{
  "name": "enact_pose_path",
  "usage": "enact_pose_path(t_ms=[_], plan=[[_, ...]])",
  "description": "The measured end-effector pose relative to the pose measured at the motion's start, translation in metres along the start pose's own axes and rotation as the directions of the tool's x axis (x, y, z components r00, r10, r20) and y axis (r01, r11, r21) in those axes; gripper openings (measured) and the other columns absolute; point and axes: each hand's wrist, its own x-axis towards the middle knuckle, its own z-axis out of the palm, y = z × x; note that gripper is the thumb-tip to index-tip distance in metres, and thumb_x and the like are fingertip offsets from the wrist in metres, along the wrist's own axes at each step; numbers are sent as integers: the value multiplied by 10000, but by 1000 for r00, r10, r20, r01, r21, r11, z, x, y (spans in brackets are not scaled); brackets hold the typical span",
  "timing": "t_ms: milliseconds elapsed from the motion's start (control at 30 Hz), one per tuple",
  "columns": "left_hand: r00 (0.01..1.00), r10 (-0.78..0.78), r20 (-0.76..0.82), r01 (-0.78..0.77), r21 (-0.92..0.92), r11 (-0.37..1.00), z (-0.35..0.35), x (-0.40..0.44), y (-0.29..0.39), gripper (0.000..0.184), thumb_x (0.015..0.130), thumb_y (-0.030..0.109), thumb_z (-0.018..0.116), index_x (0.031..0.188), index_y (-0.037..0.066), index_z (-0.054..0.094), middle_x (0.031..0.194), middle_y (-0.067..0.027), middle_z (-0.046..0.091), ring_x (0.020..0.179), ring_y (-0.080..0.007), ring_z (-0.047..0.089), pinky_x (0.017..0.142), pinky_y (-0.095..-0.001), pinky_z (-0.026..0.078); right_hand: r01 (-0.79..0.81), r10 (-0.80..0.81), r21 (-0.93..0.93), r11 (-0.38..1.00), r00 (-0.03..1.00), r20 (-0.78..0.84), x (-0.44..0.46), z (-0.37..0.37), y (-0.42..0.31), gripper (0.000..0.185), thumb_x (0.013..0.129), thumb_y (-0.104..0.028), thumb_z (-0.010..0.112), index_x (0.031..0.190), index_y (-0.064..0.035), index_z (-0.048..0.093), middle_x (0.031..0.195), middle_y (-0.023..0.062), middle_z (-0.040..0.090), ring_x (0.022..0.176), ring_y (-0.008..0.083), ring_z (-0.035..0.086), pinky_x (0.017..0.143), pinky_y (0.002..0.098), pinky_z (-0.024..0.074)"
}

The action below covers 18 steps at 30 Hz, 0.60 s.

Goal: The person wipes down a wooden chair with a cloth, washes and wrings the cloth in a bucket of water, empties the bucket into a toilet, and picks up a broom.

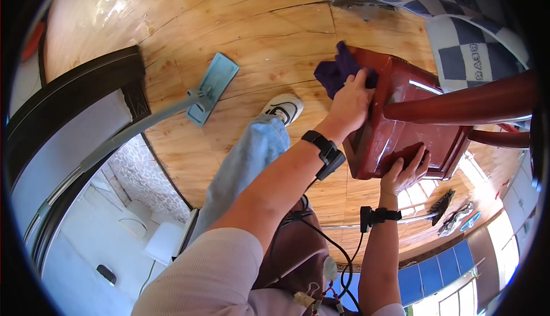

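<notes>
A dark red wooden stool (424,107) lies tipped, its legs pointing toward the right edge of the view. At its upper left side, my left hand (352,99) has its fingers closed on a bunched purple cloth (337,71), which touches the stool's edge. Lower down, my right hand (405,170) rests on the stool's red panel with its fingers spread. Black bands with small devices are strapped round both wrists.
A light blue flat mop (220,81) stands on the wooden floor (258,35) at the left, beside a dark door frame (74,81). My shoe (285,107) is between mop and stool. Checked blue-and-white fabric (475,52) hangs at the upper right. Shoes (452,218) lie at the lower right.
</notes>
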Motion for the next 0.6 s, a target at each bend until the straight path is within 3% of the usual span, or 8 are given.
enact_pose_path(t_ms=[67, 100, 167, 400, 500, 567, 600], plan=[[998, 66, 25, -68, 94, 993, -1, 5, -3, 214, 762, 109, 535, 920, 114, 680, 1102, -138, 469, 932, -324, 492, 770, -401, 477, -26, 26, 2, 1000, 1000, -4, 2, 1, -2, 609, 797, -320, 448, 1344, -53, 430, 1353, 275, 331, 1199, 425, 368, 1008, 522, 271], [998, 60, 28, -62, 96, 993, 0, 1, -5, 214, 762, 109, 535, 920, 114, 680, 1102, -138, 469, 932, -324, 492, 770, -401, 477, -48, 48, 7, 999, 999, 10, -1, -1, -3, 609, 792, -315, 453, 1344, -59, 433, 1353, 272, 334, 1201, 424, 366, 1009, 522, 271], [981, 57, 185, -78, 104, 991, -2, -3, -8, 311, 710, 26, 550, 987, 112, 663, 1180, -149, 456, 975, -340, 495, 824, -387, 461, -50, 50, 20, 999, 999, 12, -4, -3, -3, 609, 786, -309, 456, 1344, -64, 435, 1354, 270, 334, 1204, 422, 363, 1010, 521, 271], [987, 117, 106, -107, -95, 990, -6, -22, -23, 464, 639, -45, 575, 1066, 121, 652, 1217, -155, 472, 1057, -350, 510, 874, -371, 452, -27, 27, -6, 1000, 1000, 1, -1, -1, -1, 607, 772, -288, 454, 1341, -76, 441, 1359, 256, 336, 1213, 407, 358, 1015, 517, 268], [990, 71, 125, -50, -170, 984, -7, -49, -30, 506, 649, -43, 565, 1116, 137, 637, 1183, -165, 498, 1046, -357, 533, 875, -373, 456, -39, 39, -46, 998, 999, 6, -1, 0, 0, 611, 772, -292, 447, 1344, -77, 437, 1360, 256, 336, 1212, 406, 360, 1013, 519, 268], [950, -27, 312, 59, -93, 994, 3, -85, -29, 535, 642, -83, 506, 1106, 142, 648, 1161, -167, 525, 1002, -353, 562, 821, -366, 479, -38, 38, -40, 998, 999, 5, -2, 2, 1, 616, 775, -304, 447, 1348, -77, 430, 1359, 259, 336, 1213, 409, 357, 1011, 524, 264], [948, -26, 317, 58, -91, 994, 11, -100, -27, 535, 642, -83, 506, 1106, 142, 648, 1161, -167, 525, 1002, -353, 562, 821, -366, 479, -18, 18, -26, 1000, 1000, -13, -1, 3, 1, 618, 776, -306, 450, 1349, -76, 429, 1357, 262, 337, 1210, 411, 358, 1011, 525, 260]])
